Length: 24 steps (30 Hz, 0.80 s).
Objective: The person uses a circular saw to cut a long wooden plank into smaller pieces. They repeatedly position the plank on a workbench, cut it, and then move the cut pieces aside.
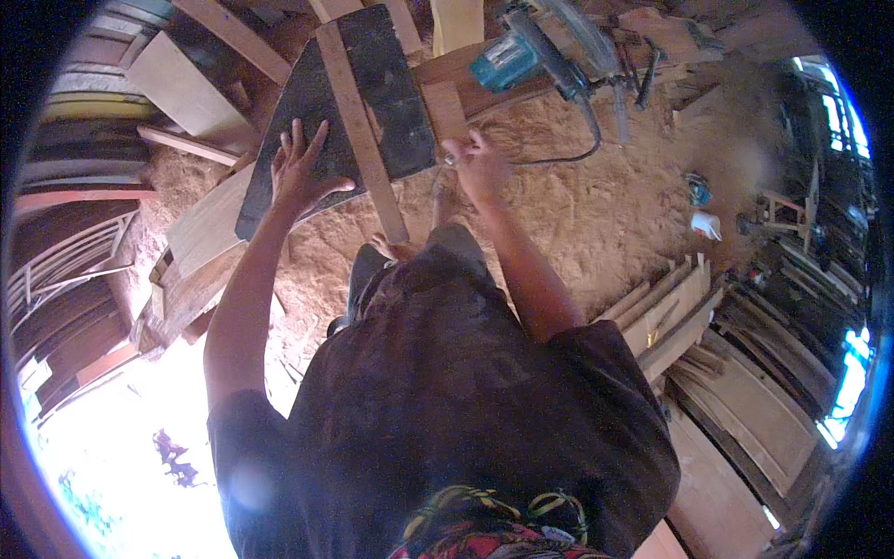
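Note:
A dark flat board (396,102) lies tilted over the sawdust. A long pale wooden strip (358,121) runs across it from top to bottom. My left hand (300,172) is pressed flat on the board's left part, fingers spread, just left of the strip. My right hand (477,166) is at the board's lower right corner, its fingers pinched on a small thin tool (451,160) with a shiny tip; what kind of tool it is, I cannot tell. A short wooden block (445,110) lies just above that hand.
A teal circular saw (521,54) with a black cord (582,140) rests on planks at the top. Sawdust (605,214) covers the ground. Stacked planks (708,373) lie at the right, loose boards (200,233) at the left. My feet (396,247) stand below the board.

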Tool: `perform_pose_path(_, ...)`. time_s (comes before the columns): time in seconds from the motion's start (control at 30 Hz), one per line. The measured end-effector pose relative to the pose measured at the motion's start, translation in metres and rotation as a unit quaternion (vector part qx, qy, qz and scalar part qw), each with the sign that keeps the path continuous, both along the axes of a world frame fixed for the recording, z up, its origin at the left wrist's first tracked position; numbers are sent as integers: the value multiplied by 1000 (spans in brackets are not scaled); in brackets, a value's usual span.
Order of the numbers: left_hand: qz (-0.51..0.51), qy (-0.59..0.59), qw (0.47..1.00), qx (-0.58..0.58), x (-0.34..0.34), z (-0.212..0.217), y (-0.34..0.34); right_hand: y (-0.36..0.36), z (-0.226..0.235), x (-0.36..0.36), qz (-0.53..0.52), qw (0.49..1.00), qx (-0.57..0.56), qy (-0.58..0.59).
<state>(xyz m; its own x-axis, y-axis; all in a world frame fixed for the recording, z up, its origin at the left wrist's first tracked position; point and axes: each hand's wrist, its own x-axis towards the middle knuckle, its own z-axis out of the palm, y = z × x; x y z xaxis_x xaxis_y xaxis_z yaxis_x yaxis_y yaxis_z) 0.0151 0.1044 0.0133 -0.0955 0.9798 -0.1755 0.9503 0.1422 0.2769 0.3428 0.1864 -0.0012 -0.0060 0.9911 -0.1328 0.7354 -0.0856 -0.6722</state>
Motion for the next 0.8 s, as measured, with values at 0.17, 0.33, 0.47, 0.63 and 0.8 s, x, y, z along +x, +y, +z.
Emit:
perform_pose_path(0.17, 6, -6, 1000, 8, 1, -2, -2, -8, 2, 5, -40, 993, 17, 113)
perform_pose_path(0.33, 2, 14, 1000, 4, 7, 0, 3, -11, 9, 0, -112, 966, 97, 211)
perform_pose_path(0.47, 16, 13, 999, 37, 12, 0, -5, -18, 42, -46, -67, 933, 203, 289)
perform_pose_path(0.63, 44, -24, 986, 160, 69, -30, -36, -128, 162, -166, 345, 826, 4, 445)
perform_pose_path(0.8, 24, -107, 979, 173, 87, -18, -129, -170, 160, -187, 540, 755, -24, 370)
